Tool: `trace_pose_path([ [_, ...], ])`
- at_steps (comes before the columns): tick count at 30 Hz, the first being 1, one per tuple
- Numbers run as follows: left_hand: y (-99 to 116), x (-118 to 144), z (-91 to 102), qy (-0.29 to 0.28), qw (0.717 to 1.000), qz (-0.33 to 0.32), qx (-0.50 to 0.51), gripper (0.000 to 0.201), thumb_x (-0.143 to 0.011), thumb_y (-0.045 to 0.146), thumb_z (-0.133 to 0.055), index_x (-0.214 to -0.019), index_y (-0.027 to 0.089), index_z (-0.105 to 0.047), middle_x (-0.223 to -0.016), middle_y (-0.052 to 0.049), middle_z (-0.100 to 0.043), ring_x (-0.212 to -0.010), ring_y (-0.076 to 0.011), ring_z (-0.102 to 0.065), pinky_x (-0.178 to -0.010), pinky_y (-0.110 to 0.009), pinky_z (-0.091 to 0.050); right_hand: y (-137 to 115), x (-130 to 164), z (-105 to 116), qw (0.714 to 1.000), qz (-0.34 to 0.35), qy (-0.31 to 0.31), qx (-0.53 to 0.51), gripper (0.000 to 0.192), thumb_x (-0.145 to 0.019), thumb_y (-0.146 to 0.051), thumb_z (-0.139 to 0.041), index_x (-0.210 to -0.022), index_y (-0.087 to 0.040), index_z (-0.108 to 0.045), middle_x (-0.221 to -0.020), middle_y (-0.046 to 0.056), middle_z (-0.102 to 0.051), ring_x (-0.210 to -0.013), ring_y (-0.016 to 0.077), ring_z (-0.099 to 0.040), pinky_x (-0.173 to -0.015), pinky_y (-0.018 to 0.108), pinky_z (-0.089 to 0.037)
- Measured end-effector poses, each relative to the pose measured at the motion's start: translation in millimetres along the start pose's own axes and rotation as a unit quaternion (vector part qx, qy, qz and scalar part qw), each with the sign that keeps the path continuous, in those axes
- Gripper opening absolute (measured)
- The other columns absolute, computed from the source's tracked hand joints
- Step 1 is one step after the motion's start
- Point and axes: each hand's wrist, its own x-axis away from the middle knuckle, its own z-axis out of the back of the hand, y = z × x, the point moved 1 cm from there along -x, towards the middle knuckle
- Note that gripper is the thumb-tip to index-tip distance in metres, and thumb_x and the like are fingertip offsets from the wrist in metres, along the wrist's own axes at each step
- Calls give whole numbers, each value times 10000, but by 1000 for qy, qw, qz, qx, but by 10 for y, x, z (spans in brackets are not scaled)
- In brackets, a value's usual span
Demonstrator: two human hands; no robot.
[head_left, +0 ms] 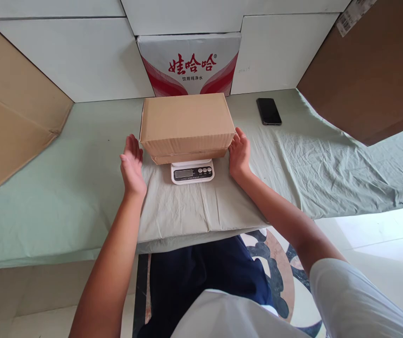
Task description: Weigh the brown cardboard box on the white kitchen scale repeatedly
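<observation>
While one box (186, 123) sits on one scale (192, 171), two hands flank it.

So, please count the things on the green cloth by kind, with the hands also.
Cardboard box, closed, resting on the scale: 1
Digital scale: 1
Black phone: 1
Hands: 2, left hand open and just apart from the box, right hand open at its side
Total: 5

Bright even daylight, soft shadows, sharp focus, wide-angle edge distortion
</observation>
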Motion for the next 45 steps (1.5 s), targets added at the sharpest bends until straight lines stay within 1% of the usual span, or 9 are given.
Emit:
trace_pose_path([
  [6, 15, -8, -18, 10, 1000, 12, 17, 891, -892, 864, -436, -1558, 277, -509, -1750, -71, -368, -1654, -308, -277, -1370, -498, -234, -24, 9, -25, 1000, -5, 3, -8, 502, -882, -658, -549, -1281, -356, -581, -1490, 2, -639, -1514, 262, -520, -1353, 592, -294],
  [12, -9, -5, -2, 1, 1000, 18, 11, 795, -889, 876, -411, -1512, 401, -550, -1737, 24, -393, -1661, -278, -258, -1371, -491, -238, -63, 36, -62, 1000, -10, 0, -2, 530, -873, -672, -540, -1282, -338, -582, -1503, 6, -630, -1547, 268, -485, -1364, 590, -266],
  [14, -9, -1, -2, -4, 1000, 20, 5, 791, -883, 884, -403, -1510, 423, -546, -1738, 33, -388, -1661, -264, -258, -1370, -476, -242, -75, 46, -70, 1000, -11, 0, 0, 541, -869, -673, -541, -1291, -337, -583, -1508, 7, -628, -1552, 267, -477, -1368, 584, -260],
  [19, 28, 18, -28, -1, 1000, 22, 2, 802, -912, 858, -383, -1538, 377, -524, -1739, 11, -393, -1659, -275, -266, -1364, -493, -246, -107, 77, -93, 1000, -4, -10, 11, 540, -869, -679, -546, -1285, -338, -602, -1498, 8, -637, -1559, 270, -463, -1361, 591, -268],
  [24, 61, 31, -50, -13, 999, 28, -11, 816, -878, 889, -391, -1535, 422, -517, -1751, 19, -367, -1662, -261, -255, -1365, -461, -248, -103, 74, -94, 1000, -6, -11, 11, 545, -861, -691, -553, -1271, -338, -610, -1487, 8, -645, -1544, 276, -476, -1349, 598, -285],
  [29, 62, 25, -65, -8, 999, 30, -11, 893, -884, 885, -389, -1574, 326, -481, -1761, -50, -349, -1654, -283, -282, -1357, -466, -264, -72, 61, -88, 1000, -4, -12, 10, 541, -860, -697, -553, -1257, -334, -612, -1481, 8, -646, -1525, 271, -491, -1337, 577, -305],
  [33, 23, 19, -50, -11, 1000, 21, -8, 838, -898, 880, -371, -1554, 374, -503, -1753, -15, -366, -1659, -286, -269, -1362, -480, -250, -70, 74, -88, 1000, 4, -13, 18, 526, -868, -696, -543, -1241, -334, -620, -1459, 5, -658, -1499, 270, -517, -1335, 566, -305],
  [38, -8, 17, -27, -20, 999, 20, -17, 792, -897, 886, -336, -1536, 453, -513, -1735, 39, -393, -1661, -274, -257, -1369, -494, -242, -76, 78, -93, 999, 8, -19, 32, 518, -866, -715, -538, -1197, -329, -634, -1411, 8, -685, -1470, 272, -538, -1299, 555, -363],
  [45, 13, 21, -53, -14, 999, 26, -23, 850, -877, 904, -353, -1547, 407, -518, -1738, 16, -393, -1650, -270, -288, -1364, -484, -253, -87, 94, -117, 999, 13, -21, 34, 510, -875, -697, -531, -1194, -313, -640, -1381, 21, -702, -1435, 271, -566, -1274, 530, -392],
])
